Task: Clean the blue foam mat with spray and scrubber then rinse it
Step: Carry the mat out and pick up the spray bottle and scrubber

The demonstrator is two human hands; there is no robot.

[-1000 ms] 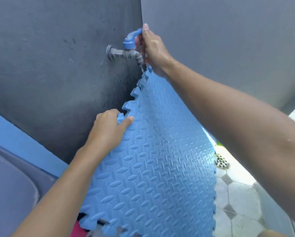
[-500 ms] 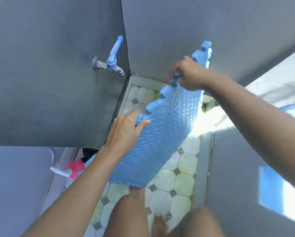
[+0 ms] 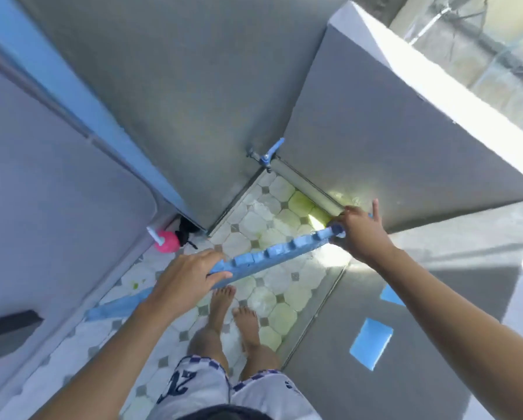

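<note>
I hold the blue foam mat (image 3: pixel 272 254) edge-on above the tiled floor, so only its toothed rim shows as a long blue strip. My left hand (image 3: pixel 187 278) grips its near-left end, thumb on top. My right hand (image 3: pixel 360 230) clutches the far-right end, with one finger sticking up. The tap (image 3: pixel 266 156) with its blue lever sits on the grey wall in the corner, well beyond the mat. A pink spray bottle (image 3: pixel 166 241) with a white nozzle stands on the floor at the left wall. No scrubber is visible.
Grey walls close in on three sides, with a low grey ledge (image 3: pixel 375 328) at the right. Another blue foam piece (image 3: pixel 117 306) lies on the floor by the left wall. A dark object (image 3: pixel 187 230) sits beside the spray bottle. My bare feet (image 3: pixel 233 313) stand on the wet tiles.
My right hand left the tap and took the mat's far edge. Both hands lifted the mat away from the tap and turned it edge-on. The view rose and tilted down.
</note>
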